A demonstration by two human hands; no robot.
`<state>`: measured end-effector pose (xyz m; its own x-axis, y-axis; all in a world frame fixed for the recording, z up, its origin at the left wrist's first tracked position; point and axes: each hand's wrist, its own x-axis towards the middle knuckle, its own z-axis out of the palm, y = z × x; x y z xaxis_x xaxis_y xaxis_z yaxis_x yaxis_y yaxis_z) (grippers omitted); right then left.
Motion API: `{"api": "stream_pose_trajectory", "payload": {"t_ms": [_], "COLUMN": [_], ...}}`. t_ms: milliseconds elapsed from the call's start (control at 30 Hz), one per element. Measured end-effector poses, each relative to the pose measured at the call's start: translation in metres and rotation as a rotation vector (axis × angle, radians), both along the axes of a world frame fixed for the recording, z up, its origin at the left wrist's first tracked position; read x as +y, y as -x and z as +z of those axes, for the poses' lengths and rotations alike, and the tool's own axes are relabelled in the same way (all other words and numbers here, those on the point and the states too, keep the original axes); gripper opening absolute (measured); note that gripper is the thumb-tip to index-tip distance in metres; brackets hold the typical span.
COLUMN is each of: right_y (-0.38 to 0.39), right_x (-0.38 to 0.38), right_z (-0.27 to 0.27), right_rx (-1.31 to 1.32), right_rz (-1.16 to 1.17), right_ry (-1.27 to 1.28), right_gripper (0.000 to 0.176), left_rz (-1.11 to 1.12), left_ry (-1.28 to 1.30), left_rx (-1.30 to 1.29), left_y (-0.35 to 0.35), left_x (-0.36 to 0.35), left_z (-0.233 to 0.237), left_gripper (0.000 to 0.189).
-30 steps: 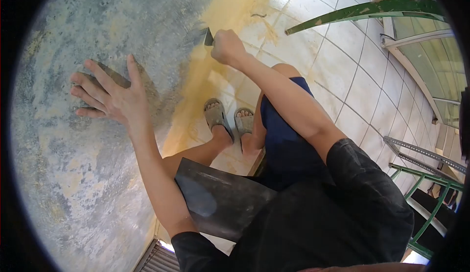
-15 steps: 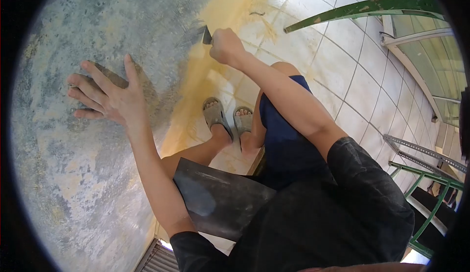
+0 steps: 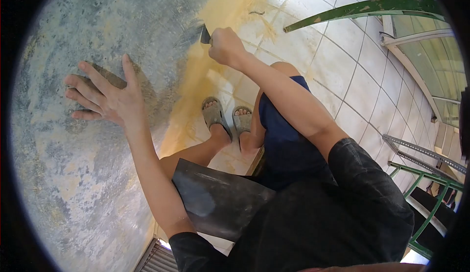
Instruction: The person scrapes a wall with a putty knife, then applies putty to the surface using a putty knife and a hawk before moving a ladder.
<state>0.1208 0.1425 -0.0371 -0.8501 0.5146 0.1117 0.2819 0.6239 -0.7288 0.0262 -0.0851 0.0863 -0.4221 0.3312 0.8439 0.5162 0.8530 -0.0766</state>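
Note:
My left hand is spread flat with fingers apart against the mottled grey-blue wall, and holds nothing. Closed in a fist, my right hand grips a scraper whose handle is hidden by the fingers. Its dark flat blade touches the wall or lies very close to it, where the grey meets a yellow band low on the wall. Yellow stains spread from this band onto the floor tiles.
White floor tiles lie to the right, below my sandalled feet too. A curved green bar reaches in at upper right. Beyond it are a framed panel, a perforated metal strip and a green metal frame.
The scraper and my right hand have shifted very slightly left. My left hand stays spread on the wall, a few pixels further left in view.

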Motion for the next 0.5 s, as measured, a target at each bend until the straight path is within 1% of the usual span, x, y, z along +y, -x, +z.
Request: {"api": "stream_pose_trajectory", "payload": {"t_ms": [100, 167, 200, 267, 300, 367, 400, 467, 500], "right_y": [-0.004, -0.015, -0.013, 0.008, 0.007, -0.009, -0.003, 0.005, 0.002], "right_x": [-0.005, -0.005, -0.006, 0.004, 0.000, -0.019, -0.011, 0.006, 0.004], "right_z": [0.007, 0.003, 0.001, 0.003, 0.007, 0.005, 0.003, -0.004, 0.000], "right_rx": [0.086, 0.233, 0.227, -0.016, -0.005, 0.121, 0.117, -0.066, -0.059], "right_rz": [0.052, 0.199, 0.195, -0.019, -0.017, 0.073, 0.075, -0.022, -0.027], "right_ry": [-0.040, -0.070, -0.061, 0.005, -0.004, -0.093, -0.095, 0.003, 0.001], "right_gripper": [0.014, 0.014, 0.014, 0.015, 0.015, 0.015, 0.015, 0.015, 0.015], "left_rz": [0.042, -0.002, -0.005, 0.001, 0.004, 0.022, 0.024, -0.010, -0.014], "left_ry": [0.025, -0.001, 0.007, 0.010, 0.001, 0.004, 0.002, 0.002, 0.000], "left_rx": [0.003, -0.020, -0.026, -0.004, 0.006, -0.005, -0.009, 0.009, 0.016], "left_y": [0.004, -0.003, -0.005, 0.000, 0.002, 0.001, 0.002, 0.001, 0.001], "left_x": [0.000, 0.002, 0.000, 0.000, 0.001, 0.000, 0.001, 0.000, 0.000], "left_z": [0.001, 0.003, 0.001, 0.001, 0.003, 0.000, -0.001, 0.000, 0.000], "left_gripper": [0.092, 0.093, 0.093, 0.092, 0.092, 0.091, 0.091, 0.091, 0.091]}}
